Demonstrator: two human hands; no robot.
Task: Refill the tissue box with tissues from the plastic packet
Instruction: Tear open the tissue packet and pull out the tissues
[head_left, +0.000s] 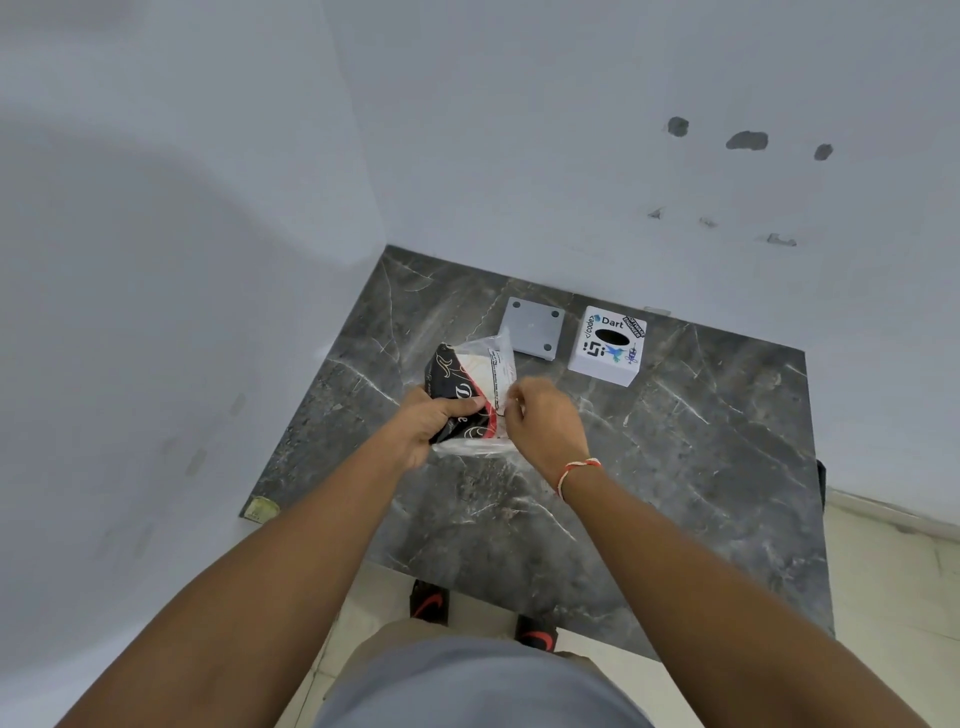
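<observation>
A plastic packet of tissues (462, 379), black with red and white print and a clear wrapper, is held above the dark marble table (701, 457). My left hand (426, 426) grips its lower left side. My right hand (540, 415) pinches the clear plastic at the packet's right edge. The white tissue box (608, 348), covered in stickers and with a dark oval slot on top, stands upright at the back of the table. Its grey base plate (532, 327) lies flat just to the left of the box, apart from it.
White walls close in the table on the left and at the back. The table's front edge is near my body, with my feet in black and red sandals (428, 603) below it. A small yellowish label (261, 508) sits at the table's left front corner.
</observation>
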